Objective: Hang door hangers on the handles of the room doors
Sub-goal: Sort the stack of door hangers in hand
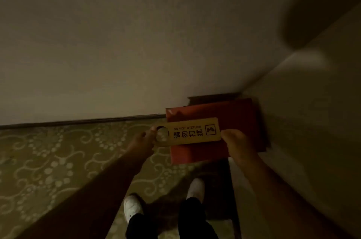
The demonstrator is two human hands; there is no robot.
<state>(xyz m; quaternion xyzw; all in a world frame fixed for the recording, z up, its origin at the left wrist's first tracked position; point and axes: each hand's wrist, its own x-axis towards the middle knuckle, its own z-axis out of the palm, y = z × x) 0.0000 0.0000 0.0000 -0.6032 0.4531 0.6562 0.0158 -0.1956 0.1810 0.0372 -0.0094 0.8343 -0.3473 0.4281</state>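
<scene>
The left hand (143,139) pinches the hole end of the yellow door hanger (192,131). The right hand (237,141) grips the other end, so it lies flat between them. It is not hung yet, and no door handle shows. Just past the hands, a red box (214,115) sits by the wall (136,43).

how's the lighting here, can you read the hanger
Head view: dim, yellowish light; the door hanger reads DO NOT DISTURB, soft but legible, held by the left hand and right hand; a blurry dark shadow sits upper right.
</scene>
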